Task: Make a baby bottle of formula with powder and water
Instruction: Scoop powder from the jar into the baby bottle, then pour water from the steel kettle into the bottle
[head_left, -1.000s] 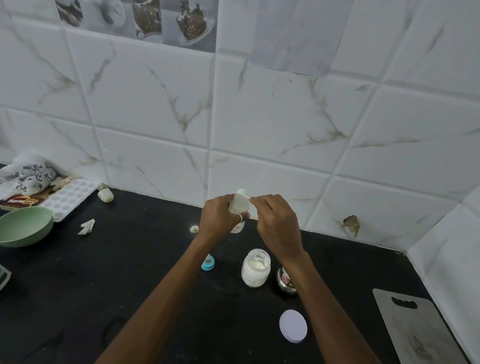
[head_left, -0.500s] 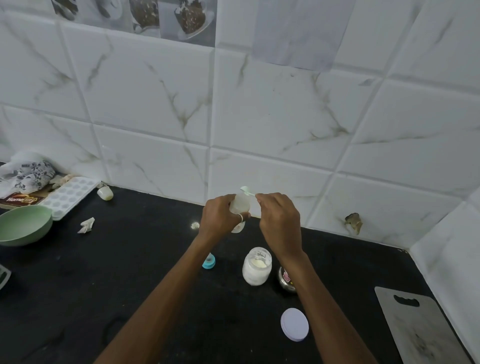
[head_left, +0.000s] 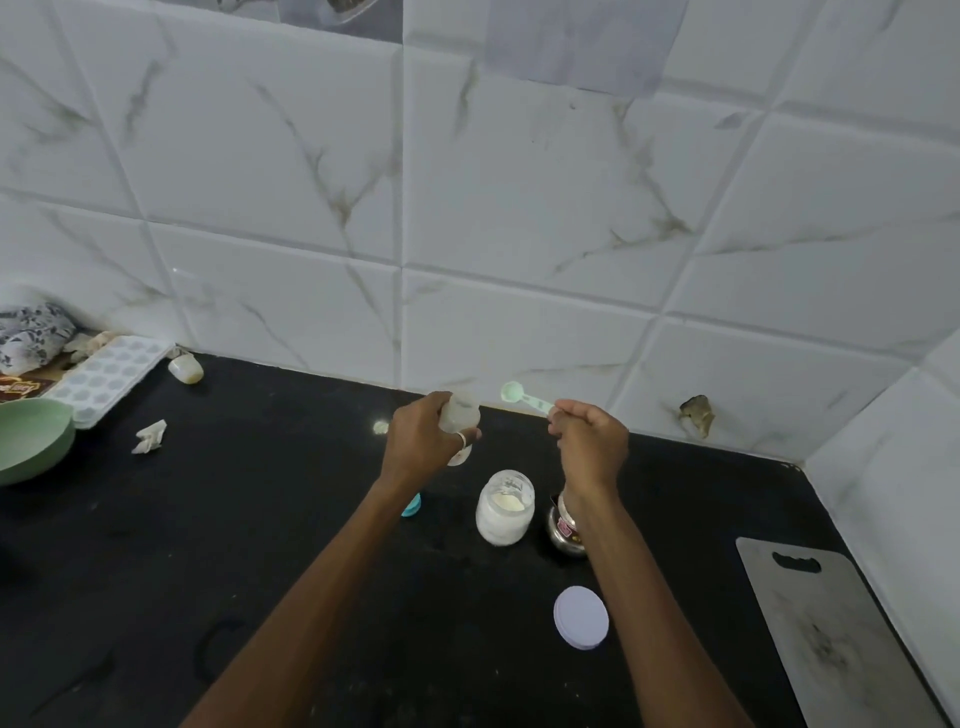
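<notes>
Holding bottle (head_left: 460, 414): my left hand (head_left: 418, 449) wraps it; seems light, slippery plastic; grip mid-body.
Scoop (head_left: 522, 395): my right hand (head_left: 589, 449) pinches its handle; probably stiff, featherlight.

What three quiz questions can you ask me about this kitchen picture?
1. True or false: the powder jar is closed.
2. Which hand holds the green scoop? A: left hand. B: right hand.
3. Fill in: the left hand holds the baby ____.
Key: 1 false, the white lid lies on the counter. 2 B. 3 bottle.
</notes>
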